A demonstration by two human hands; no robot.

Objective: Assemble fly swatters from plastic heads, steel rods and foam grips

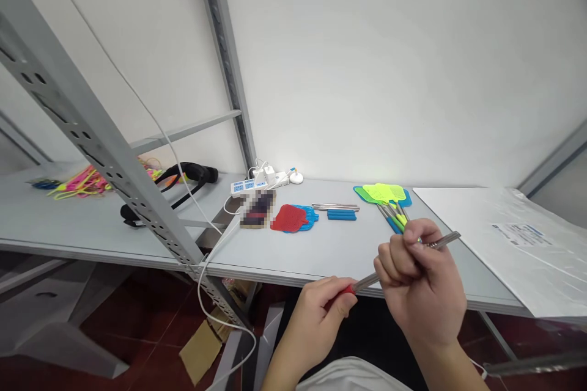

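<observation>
My left hand (314, 314) is closed around a red handle grip (350, 289), most of which is hidden by the fingers. A thin metal rod (367, 281) comes out of the grip's end and slants up to the right. My right hand (422, 284) is wrapped around that rod, whose far end sticks out beyond the fingers. Behind the hands on the table lie a red fly swatter head (288, 218) overlapping a blue swatter head (312, 217), several loose metal rods (334, 207) and blue handle grips (342, 215). Assembled fly swatters (383, 193) lie beyond my right hand.
A white packaging bag (509, 244) covers the table's right side. At the back left are a power strip (250, 186) and a pixelated object (257, 209). A metal shelf post (114, 128) with a hanging white cable (202, 281) stands left, beside a black headset-like device (197, 174).
</observation>
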